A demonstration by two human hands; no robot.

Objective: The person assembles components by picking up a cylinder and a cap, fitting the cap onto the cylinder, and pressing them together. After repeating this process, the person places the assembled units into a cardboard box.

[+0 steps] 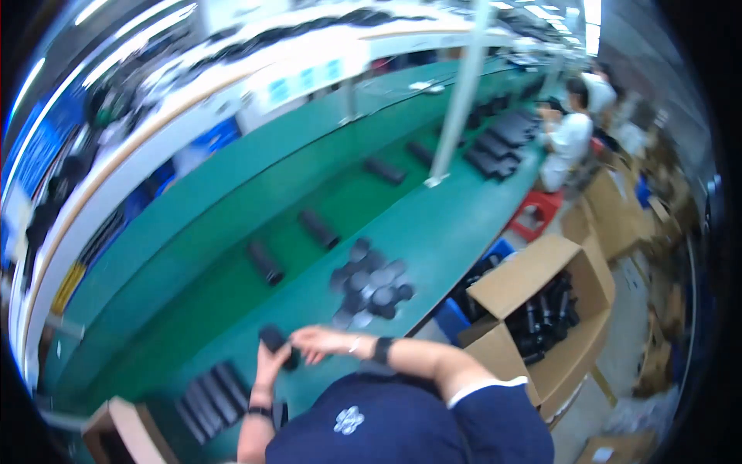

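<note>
Left hand (269,362) was closed round a dark cylindrical piece (273,337), left of the heap of round black discs (373,282) on the green counter (421,232). Right hand (312,342) was half-curled beside it; couldn't tell its grip.

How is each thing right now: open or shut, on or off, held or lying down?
Dark part: held up in the left hand
Right hand: fingers bent, close beside that part; grip unclear
Dark round pieces: heaped loosely
Dark tubes on the green strip: lying down, spaced apart
Big cardboard box: open, black things inside
Ceiling lights: on
</note>
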